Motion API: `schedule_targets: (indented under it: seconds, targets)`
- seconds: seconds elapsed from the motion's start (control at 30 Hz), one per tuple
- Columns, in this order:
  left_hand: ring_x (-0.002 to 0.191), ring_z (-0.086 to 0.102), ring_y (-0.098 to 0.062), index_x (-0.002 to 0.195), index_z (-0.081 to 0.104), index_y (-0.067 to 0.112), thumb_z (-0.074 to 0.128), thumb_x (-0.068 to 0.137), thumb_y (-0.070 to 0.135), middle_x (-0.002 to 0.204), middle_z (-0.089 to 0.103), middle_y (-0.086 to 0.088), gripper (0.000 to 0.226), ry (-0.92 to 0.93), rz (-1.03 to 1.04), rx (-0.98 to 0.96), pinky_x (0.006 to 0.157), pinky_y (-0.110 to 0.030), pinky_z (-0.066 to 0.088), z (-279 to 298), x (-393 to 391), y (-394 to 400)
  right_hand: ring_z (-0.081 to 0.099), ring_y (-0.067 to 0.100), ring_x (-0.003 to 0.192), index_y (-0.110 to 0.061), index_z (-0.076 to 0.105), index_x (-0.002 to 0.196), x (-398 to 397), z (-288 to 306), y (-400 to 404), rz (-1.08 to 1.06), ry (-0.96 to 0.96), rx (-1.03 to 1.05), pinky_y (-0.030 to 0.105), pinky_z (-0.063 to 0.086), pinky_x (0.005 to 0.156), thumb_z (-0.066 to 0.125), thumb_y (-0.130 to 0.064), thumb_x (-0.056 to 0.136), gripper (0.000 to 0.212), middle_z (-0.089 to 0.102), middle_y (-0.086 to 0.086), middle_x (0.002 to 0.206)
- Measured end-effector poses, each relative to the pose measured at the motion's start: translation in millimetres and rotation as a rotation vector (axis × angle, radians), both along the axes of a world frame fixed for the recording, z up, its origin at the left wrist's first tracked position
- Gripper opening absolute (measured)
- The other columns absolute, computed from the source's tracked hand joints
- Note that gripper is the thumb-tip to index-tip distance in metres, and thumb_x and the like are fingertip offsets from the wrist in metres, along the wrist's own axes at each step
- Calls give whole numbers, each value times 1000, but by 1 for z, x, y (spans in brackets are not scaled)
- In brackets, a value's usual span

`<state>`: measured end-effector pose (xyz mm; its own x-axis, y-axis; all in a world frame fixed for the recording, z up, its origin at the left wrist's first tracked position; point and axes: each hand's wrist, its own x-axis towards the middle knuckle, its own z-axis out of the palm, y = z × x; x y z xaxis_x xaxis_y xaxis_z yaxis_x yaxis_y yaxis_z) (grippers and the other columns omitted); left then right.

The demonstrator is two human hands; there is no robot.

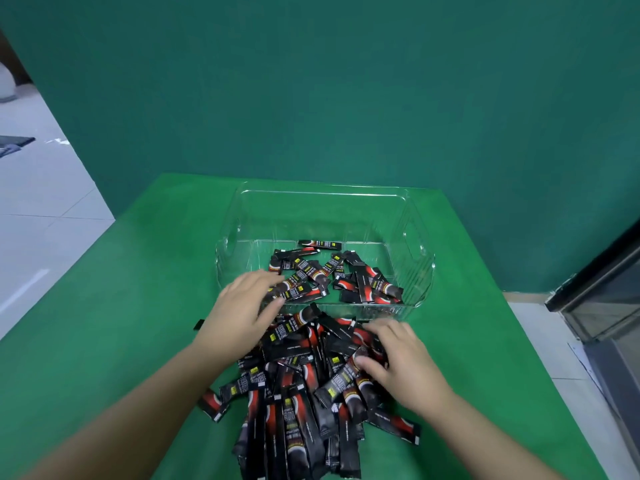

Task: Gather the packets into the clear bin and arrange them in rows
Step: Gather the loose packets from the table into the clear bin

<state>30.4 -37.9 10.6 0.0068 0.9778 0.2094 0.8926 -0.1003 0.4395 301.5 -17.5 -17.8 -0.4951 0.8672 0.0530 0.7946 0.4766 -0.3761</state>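
My left hand (242,308) sits just left of centre at about 9 o'clock from the heap, its fingers reaching over the near wall of the bin and curled around a few black-and-red stick packets held at the bin's near-left corner. My right hand (398,358) lies at about 3 o'clock on the pile, palm down, with fingers and thumb bent onto packets at the heap's right edge; I cannot tell for certain whether it truly pinches one or only presses on them. The large loose pile of slim black, red and yellow foil packets (304,393) spreads over the bright green table top (121,306) between my forearms, running toward 6 o'clock and out of view at the bottom. The clear rectangular plastic bin with cut-out handles (408,237) stands at 12 o'clock from the pile, just beyond it. Inside it a smaller scatter of packets (363,282) lies jumbled at mixed angles on the floor, mostly toward the near half. A dark green wall (346,98) rises behind the table, and pale floor tiles (41,202) show at 9 o'clock.
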Motion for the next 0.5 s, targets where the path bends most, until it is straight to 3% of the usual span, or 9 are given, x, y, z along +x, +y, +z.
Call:
schedule_targets:
  seconds: [0.1, 0.17, 0.27, 0.33, 0.4, 0.5]
  targets:
    - [134, 29, -6, 141, 38, 25, 44, 96, 41, 144, 40, 10, 48, -39, 65, -53, 112, -27, 16, -14, -3, -22, 8, 9, 143, -36, 12, 149, 2, -5, -13, 49, -100, -64, 31, 10, 118, 48, -62, 87, 76, 11, -16, 155]
    - [138, 24, -7, 145, 31, 28, 44, 96, 46, 149, 33, 8, 54, -28, 59, -137, 114, -29, 13, -27, -3, -35, -8, 9, 145, -44, 0, 147, -2, -6, -21, 95, -180, -66, 33, -4, 116, 41, -66, 86, 77, -5, -20, 155]
    - [146, -4, -14, 148, 9, 45, 34, 89, 66, 158, 0, 12, 67, 26, 17, -378, 117, -43, 1, -40, 1, -46, -17, 11, 144, -43, 7, 148, -8, -8, -29, 105, -254, -44, 38, -13, 112, 22, -72, 80, 75, -12, -16, 156]
    - [145, -16, -17, 146, 4, 52, 15, 67, 90, 157, -14, 15, 88, 72, -17, -517, 115, -50, -5, -44, 4, -49, -16, 14, 145, -35, 12, 150, -10, -9, -33, 35, -265, -72, 41, -13, 113, 30, -66, 88, 72, -10, -11, 158]
    - [145, -18, -19, 146, 2, 52, 3, 44, 100, 157, -18, 14, 113, 78, -30, -550, 115, -53, -5, -45, 7, -51, -14, 15, 145, -27, 15, 151, -11, -8, -35, -42, -254, -95, 43, -10, 116, 39, -57, 93, 70, -7, -7, 159]
    - [143, -25, -22, 147, 0, 49, 20, 41, 100, 155, -26, 10, 120, 59, 1, -573, 113, -56, -6, -42, 13, -51, -10, 16, 146, -19, 19, 150, -12, -3, -36, -93, -247, -97, 42, -5, 117, 42, -52, 94, 69, -3, -2, 159]
